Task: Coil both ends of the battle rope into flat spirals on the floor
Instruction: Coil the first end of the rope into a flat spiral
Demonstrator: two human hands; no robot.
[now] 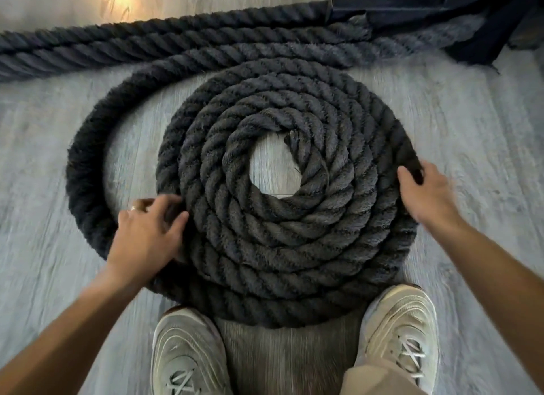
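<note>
- Crouching over the battle rope (282, 232), I have both bare hands set on opposite sides of a flat spiral that lies on the grey wood-look floor (471, 115), just in front of my two pale sneakers (188, 353).
- My left hand (147, 232) sits on the near-left rim of the spiral, fingers (173, 206) spread and curled over the outer turns, pressing on the rope rather than closed around it; a ring (133, 208) shows on one finger.
- My right hand (424, 191) rests on the right rim, fingers bent and hooked over the outermost turn; whether they wrap fully under it, I cannot tell.
- Hands on both flanks look placed to squeeze the turns together and keep the disc from spreading, I judge.
- The spiral counts several tight turns around an open centre where bare floor shows; the rope's bound end (291, 138) tucks against the inner ring's far side.
- One loose loop (85, 171) swings wide to the left, well apart from the packed turns, with floor between, then runs far and right toward a dark metal anchor frame (426, 9).
- A second length of rope (117, 44) lies straight along the far side, beside that run.
- My reading: this end is mostly coiled, the slack loop needs drawing in, and no second spiral is in view.
- Edges of the frame are blurred, so detail there is uncertain.
</note>
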